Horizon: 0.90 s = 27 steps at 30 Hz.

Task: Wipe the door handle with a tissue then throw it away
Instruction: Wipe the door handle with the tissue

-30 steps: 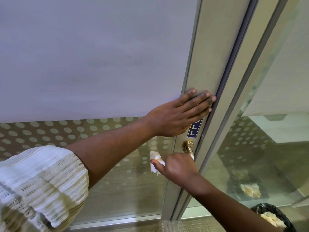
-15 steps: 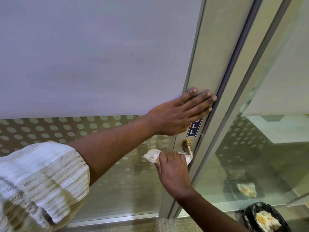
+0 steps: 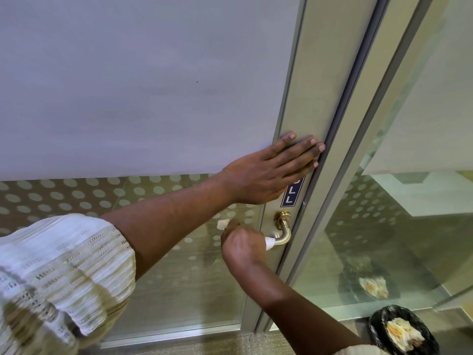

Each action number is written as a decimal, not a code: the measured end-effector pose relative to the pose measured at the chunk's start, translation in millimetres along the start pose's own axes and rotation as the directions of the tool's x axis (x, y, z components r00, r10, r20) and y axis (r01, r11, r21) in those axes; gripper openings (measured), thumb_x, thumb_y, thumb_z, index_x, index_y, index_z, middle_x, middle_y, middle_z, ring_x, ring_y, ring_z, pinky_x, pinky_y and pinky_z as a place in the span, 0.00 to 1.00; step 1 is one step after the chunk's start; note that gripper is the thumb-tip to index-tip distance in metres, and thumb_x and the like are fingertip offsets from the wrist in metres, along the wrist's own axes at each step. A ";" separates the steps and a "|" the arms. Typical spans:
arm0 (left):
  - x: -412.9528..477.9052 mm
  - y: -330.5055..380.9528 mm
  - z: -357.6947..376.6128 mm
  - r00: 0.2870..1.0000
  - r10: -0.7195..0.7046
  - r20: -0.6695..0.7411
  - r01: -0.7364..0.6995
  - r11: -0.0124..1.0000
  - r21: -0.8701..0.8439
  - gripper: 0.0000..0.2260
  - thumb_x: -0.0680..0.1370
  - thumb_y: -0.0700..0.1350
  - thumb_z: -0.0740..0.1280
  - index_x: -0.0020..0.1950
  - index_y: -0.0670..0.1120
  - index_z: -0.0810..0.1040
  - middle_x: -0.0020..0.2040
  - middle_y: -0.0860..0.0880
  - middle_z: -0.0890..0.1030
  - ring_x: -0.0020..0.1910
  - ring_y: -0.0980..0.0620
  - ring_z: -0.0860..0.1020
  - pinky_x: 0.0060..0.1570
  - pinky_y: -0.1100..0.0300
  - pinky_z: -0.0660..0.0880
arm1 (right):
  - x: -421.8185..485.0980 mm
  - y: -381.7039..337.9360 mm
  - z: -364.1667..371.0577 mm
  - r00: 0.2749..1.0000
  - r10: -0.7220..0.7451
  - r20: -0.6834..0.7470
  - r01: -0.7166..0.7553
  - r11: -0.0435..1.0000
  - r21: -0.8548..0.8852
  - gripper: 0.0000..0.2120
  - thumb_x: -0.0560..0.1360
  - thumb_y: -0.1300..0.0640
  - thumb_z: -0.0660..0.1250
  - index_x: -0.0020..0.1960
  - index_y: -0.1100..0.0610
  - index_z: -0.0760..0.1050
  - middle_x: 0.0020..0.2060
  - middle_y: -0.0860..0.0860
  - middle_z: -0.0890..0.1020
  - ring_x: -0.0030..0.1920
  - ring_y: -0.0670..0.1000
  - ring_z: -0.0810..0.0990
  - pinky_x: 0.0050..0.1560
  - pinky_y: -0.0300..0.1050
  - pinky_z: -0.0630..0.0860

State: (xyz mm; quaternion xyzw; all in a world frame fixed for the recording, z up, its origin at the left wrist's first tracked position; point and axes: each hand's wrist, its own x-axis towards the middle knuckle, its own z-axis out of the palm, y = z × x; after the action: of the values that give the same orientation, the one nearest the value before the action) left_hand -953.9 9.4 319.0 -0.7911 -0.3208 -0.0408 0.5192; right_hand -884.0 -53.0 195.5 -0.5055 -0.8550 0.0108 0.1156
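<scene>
A brass lever door handle (image 3: 283,230) curves out from the grey metal door frame (image 3: 322,98), just under a blue PULL sticker (image 3: 293,195). My right hand (image 3: 242,245) is wrapped around the lever's left part, shut on a white tissue (image 3: 269,242) that pokes out at both sides of the fist. My left hand (image 3: 272,172) lies flat against the frame above the sticker, fingers spread, holding nothing.
A small bin with a black liner (image 3: 378,321) stands on the floor at the bottom right, crumpled paper in it. Glass panels (image 3: 384,226) with a dotted film flank the door, and a white blind covers the upper door.
My right hand has slid left along the lever with the tissue, baring the handle's brass bend. My left hand has stayed flat on the frame.
</scene>
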 end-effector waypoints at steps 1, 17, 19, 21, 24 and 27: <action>-0.1 0.2 0.2 1.000 -0.001 -0.006 0.001 1.000 -0.002 0.29 0.87 0.51 0.52 0.86 0.40 0.53 0.85 0.36 0.55 0.84 0.36 0.54 0.82 0.38 0.48 | -0.9 -0.3 -0.7 1.000 -0.015 -0.004 0.015 1.000 0.012 0.13 0.82 0.59 0.52 0.57 0.59 0.74 0.46 0.56 0.83 0.45 0.58 0.82 0.39 0.48 0.67; -0.3 -0.2 3.1 1.000 0.000 -0.009 0.000 1.000 -0.015 0.30 0.87 0.51 0.52 0.86 0.40 0.52 0.85 0.36 0.53 0.84 0.36 0.53 0.83 0.38 0.46 | -7.2 12.3 -11.6 0.989 -0.144 0.013 0.142 0.983 0.118 0.10 0.81 0.60 0.56 0.56 0.60 0.74 0.45 0.58 0.82 0.43 0.59 0.82 0.36 0.47 0.68; -0.6 -0.5 2.7 1.000 0.000 -0.009 0.000 1.000 -0.009 0.30 0.87 0.51 0.52 0.86 0.40 0.52 0.85 0.36 0.53 0.84 0.36 0.53 0.83 0.38 0.47 | 1.7 6.8 -16.6 0.987 -0.008 0.161 -0.017 0.987 0.158 0.10 0.81 0.60 0.56 0.57 0.58 0.75 0.48 0.57 0.84 0.48 0.60 0.83 0.38 0.45 0.68; -0.8 -0.4 3.0 1.000 0.001 -0.011 -0.001 1.000 -0.009 0.30 0.87 0.51 0.52 0.86 0.40 0.52 0.85 0.36 0.54 0.84 0.36 0.53 0.83 0.38 0.47 | 7.7 3.5 -21.3 0.960 0.064 0.273 -0.113 0.980 0.166 0.11 0.80 0.60 0.58 0.56 0.56 0.77 0.48 0.56 0.84 0.49 0.59 0.83 0.39 0.45 0.69; -0.8 0.1 3.1 1.000 0.001 -0.010 -0.001 1.000 -0.016 0.29 0.87 0.51 0.51 0.86 0.40 0.52 0.85 0.36 0.54 0.84 0.36 0.53 0.83 0.38 0.47 | 10.3 3.7 -25.0 0.948 0.054 0.314 -0.106 0.983 0.149 0.11 0.79 0.61 0.58 0.55 0.56 0.77 0.46 0.55 0.85 0.46 0.58 0.83 0.39 0.46 0.71; -0.7 0.0 3.0 1.000 0.004 -0.006 -0.004 1.000 -0.021 0.29 0.87 0.51 0.51 0.86 0.40 0.52 0.85 0.36 0.53 0.84 0.36 0.53 0.83 0.38 0.47 | -1.2 10.8 -20.4 0.985 -0.065 0.158 0.045 0.991 0.128 0.11 0.79 0.62 0.56 0.55 0.56 0.75 0.42 0.56 0.83 0.38 0.58 0.79 0.35 0.46 0.67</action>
State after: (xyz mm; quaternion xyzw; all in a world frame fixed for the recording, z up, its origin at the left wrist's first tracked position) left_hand -955.3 11.6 317.4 -0.7969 -0.3173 -0.0454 0.5121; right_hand -869.8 -50.7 213.7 -0.4711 -0.8728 0.1017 0.0773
